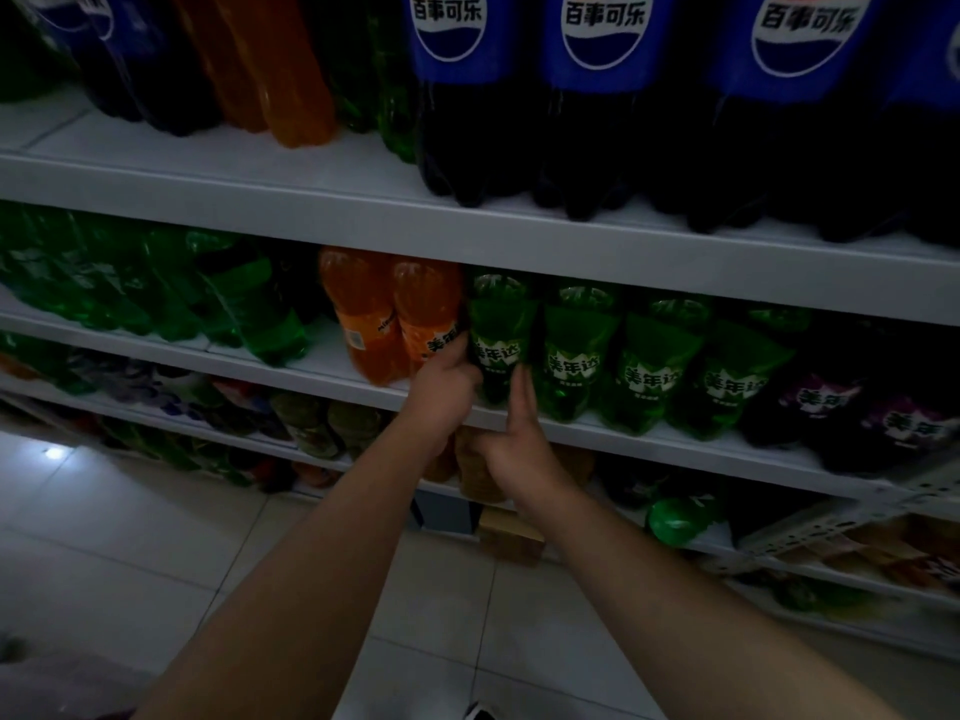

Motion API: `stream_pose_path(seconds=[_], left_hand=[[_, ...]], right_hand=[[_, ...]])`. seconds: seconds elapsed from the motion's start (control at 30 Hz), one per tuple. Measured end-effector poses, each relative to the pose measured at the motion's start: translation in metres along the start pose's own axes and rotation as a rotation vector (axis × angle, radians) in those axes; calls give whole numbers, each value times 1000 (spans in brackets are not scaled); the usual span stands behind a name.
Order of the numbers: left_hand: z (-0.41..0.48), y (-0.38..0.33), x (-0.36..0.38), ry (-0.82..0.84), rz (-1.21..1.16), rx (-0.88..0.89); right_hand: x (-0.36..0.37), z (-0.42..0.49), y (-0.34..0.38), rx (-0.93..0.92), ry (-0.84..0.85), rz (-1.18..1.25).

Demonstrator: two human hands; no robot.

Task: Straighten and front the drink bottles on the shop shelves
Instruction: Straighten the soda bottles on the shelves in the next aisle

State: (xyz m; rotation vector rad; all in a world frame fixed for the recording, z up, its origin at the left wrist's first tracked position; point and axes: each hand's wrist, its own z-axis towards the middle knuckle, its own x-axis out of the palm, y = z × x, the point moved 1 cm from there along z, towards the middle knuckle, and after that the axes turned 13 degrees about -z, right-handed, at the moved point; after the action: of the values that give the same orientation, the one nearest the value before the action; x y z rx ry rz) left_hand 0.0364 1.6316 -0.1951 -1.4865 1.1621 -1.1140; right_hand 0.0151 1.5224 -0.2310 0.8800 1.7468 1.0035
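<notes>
- Clearly the tight spot lies at 9 o'clock of the held green bottle (pixel 498 335). There the left hand (pixel 447 392) has its fingers wedged against the orange bottles (pixel 415 324), so a hard twist could knock the nearer one askew or turn its label away.
- The green bottle stands near the front lip of the middle shelf (pixel 675 449), at 12 o'clock from the hands. Pulled too far forward, it could tip off the edge.
- At its 3 o'clock the next green bottle (pixel 576 356) stands just beside it. A swing that way might nudge the row out of line.
- The left hand reaches up on a straight forearm, fingers curled round the bottle's left side, holding it.
- The right hand (pixel 519 454), at 4 o'clock of the left, lays one straight finger up the bottle's right side. Whether its other fingers grip cannot be told.
</notes>
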Motion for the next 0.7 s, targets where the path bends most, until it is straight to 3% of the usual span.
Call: stream_pose_path(seconds=[0.13,0.23,0.33,0.43,0.57,0.7], left_hand=[[-2,-1,-5,51,2,-17],[-7,-5,-34,-282,177,72],[-8,-16,-82,-614,332,231],[15,-23,-105,-506,211,206],[43,-15,-117,-349,295,159],[52,-16,-144,-130,208,110]], right_hand=[[-2,-7,2,-36,-60,-77],[4,-16,5,-103,-243,-218],[13,-17,11,-209,-282,-246],[22,-12,12,-221,-236,-272],[33,-3,5,-214,-183,-350],[43,8,6,-192,-104,-395]])
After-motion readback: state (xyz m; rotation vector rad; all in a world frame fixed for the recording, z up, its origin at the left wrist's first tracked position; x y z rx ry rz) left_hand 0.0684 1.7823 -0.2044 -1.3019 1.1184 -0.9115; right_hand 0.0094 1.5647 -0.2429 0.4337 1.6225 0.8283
